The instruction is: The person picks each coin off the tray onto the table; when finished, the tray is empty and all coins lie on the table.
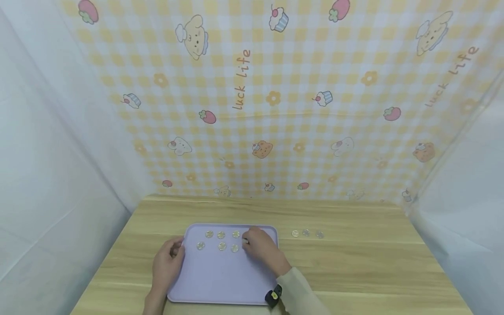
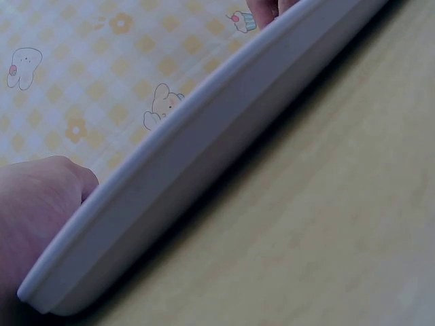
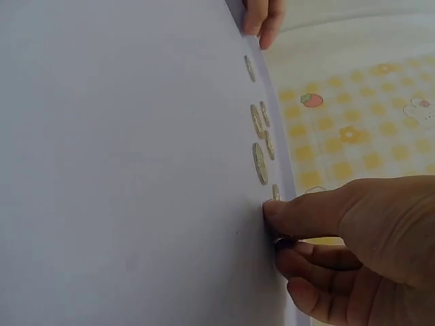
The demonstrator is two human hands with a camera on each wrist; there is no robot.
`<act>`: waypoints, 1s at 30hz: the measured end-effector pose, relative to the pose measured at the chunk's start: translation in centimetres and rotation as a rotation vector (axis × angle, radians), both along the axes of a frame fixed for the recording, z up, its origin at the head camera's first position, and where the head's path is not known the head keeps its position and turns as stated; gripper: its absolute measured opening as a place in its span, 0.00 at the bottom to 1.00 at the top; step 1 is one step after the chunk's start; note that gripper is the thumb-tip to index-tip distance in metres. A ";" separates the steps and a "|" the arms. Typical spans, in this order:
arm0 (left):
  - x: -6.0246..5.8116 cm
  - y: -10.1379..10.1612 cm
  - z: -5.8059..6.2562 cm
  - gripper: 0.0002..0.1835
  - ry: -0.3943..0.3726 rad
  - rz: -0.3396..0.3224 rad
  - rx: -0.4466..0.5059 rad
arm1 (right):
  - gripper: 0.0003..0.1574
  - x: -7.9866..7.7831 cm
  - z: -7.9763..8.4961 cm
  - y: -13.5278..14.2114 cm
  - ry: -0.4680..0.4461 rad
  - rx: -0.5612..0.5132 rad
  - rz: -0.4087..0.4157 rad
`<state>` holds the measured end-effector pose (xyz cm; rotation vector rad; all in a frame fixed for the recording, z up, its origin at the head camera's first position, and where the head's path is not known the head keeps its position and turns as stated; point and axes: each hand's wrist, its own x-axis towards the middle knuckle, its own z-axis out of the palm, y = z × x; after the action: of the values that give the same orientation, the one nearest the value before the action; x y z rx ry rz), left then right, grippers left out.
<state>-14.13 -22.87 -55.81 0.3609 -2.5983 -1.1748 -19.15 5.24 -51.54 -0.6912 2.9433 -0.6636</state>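
A lilac tray (image 1: 220, 280) lies on the wooden table, with two rows of round, shiny coins (image 1: 221, 235) near its far edge. The left hand (image 1: 167, 264) holds the tray's left rim; its fingers (image 3: 257, 17) show at the rim in the right wrist view. Over the tray's far right part, the right hand (image 1: 260, 247) pinches a coin (image 1: 245, 241) between thumb and fingers. In the right wrist view that hand (image 3: 353, 251) hides most of this coin, close to the row.
Three more coins (image 1: 306, 233) lie on the table (image 1: 354, 267) to the right of the tray. Behind the table hangs a yellow checked cloth (image 1: 271, 127), with white sheets (image 1: 59, 175) at both sides. A dark watch (image 1: 273, 296) sits on the right wrist.
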 end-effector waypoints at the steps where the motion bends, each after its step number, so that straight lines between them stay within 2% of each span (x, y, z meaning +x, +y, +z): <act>1: 0.0 0.0 -0.1 0.17 0.002 0.001 -0.004 | 0.16 0.0 0.1 -0.1 0.009 0.014 0.003; 6: 0.0 -0.1 -0.3 0.17 0.016 0.008 -0.008 | 0.11 0.2 0.6 -0.7 0.083 0.097 0.015; 13: -0.1 -0.2 -0.5 0.16 0.022 0.013 -0.012 | 0.10 0.0 0.0 -0.5 0.113 0.115 0.000; 21: 0.0 0.0 -0.3 0.17 0.003 0.001 -0.002 | 0.09 -0.2 -0.6 0.3 0.087 0.012 -0.010; 25: 0.0 0.0 -0.1 0.17 0.007 0.004 -0.004 | 0.04 -0.2 -0.7 0.9 0.110 -0.049 -0.007; 30: 0.1 -0.1 -0.1 0.17 0.014 0.010 -0.017 | 0.11 0.0 -0.6 1.5 0.154 -0.099 0.003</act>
<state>-14.05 -22.94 -55.92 0.3601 -2.5903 -1.1476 -19.17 6.77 -52.14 -0.7896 3.0652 -0.7959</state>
